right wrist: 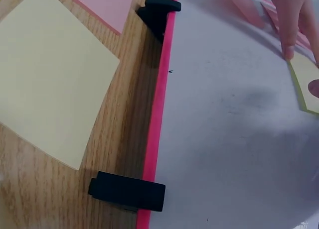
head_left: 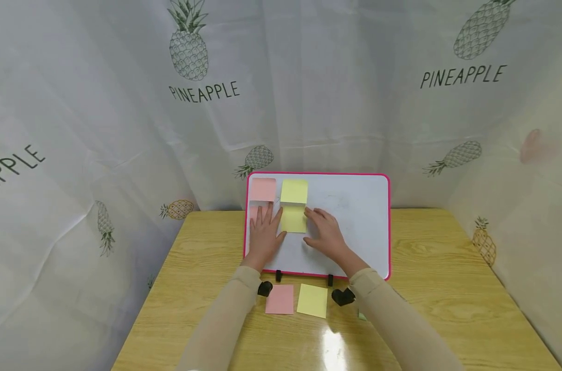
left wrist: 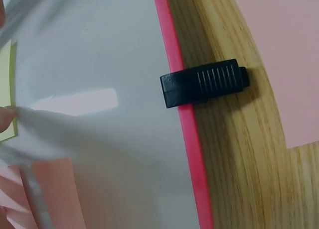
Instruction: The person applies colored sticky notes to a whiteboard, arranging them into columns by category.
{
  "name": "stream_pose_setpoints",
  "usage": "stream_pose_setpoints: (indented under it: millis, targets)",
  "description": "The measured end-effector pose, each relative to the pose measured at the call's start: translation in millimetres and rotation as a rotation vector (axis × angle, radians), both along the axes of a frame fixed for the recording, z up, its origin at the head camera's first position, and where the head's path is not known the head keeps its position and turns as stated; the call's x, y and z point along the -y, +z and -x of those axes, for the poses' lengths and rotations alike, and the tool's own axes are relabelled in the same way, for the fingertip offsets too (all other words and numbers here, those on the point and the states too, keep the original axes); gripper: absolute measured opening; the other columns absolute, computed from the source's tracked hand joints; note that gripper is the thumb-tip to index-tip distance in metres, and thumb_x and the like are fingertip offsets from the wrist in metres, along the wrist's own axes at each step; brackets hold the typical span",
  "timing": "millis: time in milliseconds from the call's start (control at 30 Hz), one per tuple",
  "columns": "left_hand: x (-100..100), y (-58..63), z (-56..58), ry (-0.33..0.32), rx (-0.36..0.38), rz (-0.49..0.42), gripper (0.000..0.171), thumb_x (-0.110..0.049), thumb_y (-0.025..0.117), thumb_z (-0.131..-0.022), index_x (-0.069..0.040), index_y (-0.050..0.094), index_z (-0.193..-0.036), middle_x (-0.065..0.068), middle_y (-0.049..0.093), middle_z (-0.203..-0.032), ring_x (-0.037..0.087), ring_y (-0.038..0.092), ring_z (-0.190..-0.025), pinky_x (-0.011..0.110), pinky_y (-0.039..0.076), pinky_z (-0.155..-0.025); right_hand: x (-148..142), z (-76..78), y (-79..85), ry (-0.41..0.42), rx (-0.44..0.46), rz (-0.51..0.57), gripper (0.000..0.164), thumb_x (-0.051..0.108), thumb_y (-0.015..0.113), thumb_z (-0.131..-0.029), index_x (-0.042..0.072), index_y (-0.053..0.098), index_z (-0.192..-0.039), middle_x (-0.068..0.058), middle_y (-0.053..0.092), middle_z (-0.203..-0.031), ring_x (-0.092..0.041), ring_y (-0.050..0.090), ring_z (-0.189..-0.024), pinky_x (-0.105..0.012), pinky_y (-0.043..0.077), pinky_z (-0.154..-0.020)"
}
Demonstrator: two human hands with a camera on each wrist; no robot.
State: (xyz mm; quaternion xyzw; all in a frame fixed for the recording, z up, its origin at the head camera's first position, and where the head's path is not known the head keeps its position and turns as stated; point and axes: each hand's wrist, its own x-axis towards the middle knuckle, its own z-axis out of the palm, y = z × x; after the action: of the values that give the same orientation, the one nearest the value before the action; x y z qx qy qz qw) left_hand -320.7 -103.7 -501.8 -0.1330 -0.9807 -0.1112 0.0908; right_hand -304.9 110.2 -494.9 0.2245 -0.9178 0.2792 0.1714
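A whiteboard (head_left: 355,221) with a pink rim leans on the table. On it are an upper pink sticky note (head_left: 263,189), a lower pink sticky note (head_left: 253,212), an upper yellow sticky note (head_left: 294,191) and a lower yellow sticky note (head_left: 294,220). My left hand (head_left: 264,237) lies over the lower pink note with fingers spread, partly hiding it; its thumb reaches the lower yellow note's left edge. At that note's right edge are the fingertips of my right hand (head_left: 326,234), fingers loosely bent. The right wrist view shows fingertips at the yellow note (right wrist: 305,84).
Two black supports (head_left: 278,276) (left wrist: 204,83) hold the board's lower edge. In front of it on the wooden table lie a pink sticky pad (head_left: 279,299) and a yellow one (head_left: 312,300). A green corner (head_left: 362,316) peeks out beside my right sleeve. A pineapple-print curtain (head_left: 327,118) hangs behind.
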Motion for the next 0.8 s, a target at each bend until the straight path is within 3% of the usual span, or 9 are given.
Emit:
stream_pose_setpoints:
  millis: [333, 533, 800]
  targets:
    - [0.0, 4.5, -12.8, -0.067, -0.095, -0.181, 0.063, -0.034, 0.071, -0.090, -0.014, 0.048, -0.144, 0.011, 0.023, -0.159, 0.036, 0.020, -0.144, 0.057, 0.022, -0.111, -2.9, -12.8, -0.2, 0.017, 0.095, 0.184, 0.065, 0.018, 0.086, -0.075, 0.009, 0.059, -0.133, -0.008, 0.058, -0.132, -0.030, 0.041, -0.129, -0.054, 0.032, -0.105]
    - [-1.3, 7.1, -30.1, -0.094, -0.074, -0.342, 0.053, -0.028, 0.074, -0.089, -0.011, 0.055, -0.136, 0.012, 0.047, -0.143, 0.033, 0.043, -0.130, 0.049, 0.037, -0.105, -2.6, -21.8, -2.7, 0.058, 0.162, 0.279, 0.053, 0.012, 0.086, -0.074, 0.007, 0.066, -0.123, -0.006, 0.063, -0.122, -0.028, 0.049, -0.118, -0.049, 0.040, -0.100]
    - [-3.6, -1.8, -53.7, -0.109, 0.018, -0.481, 0.049, -0.025, 0.074, -0.089, -0.011, 0.058, -0.133, 0.008, 0.059, -0.124, 0.026, 0.055, -0.113, 0.043, 0.047, -0.094, -4.0, -40.5, -14.5, 0.081, 0.238, 0.365, 0.046, 0.009, 0.085, -0.075, 0.008, 0.068, -0.118, -0.004, 0.064, -0.119, -0.028, 0.051, -0.115, -0.050, 0.041, -0.098]
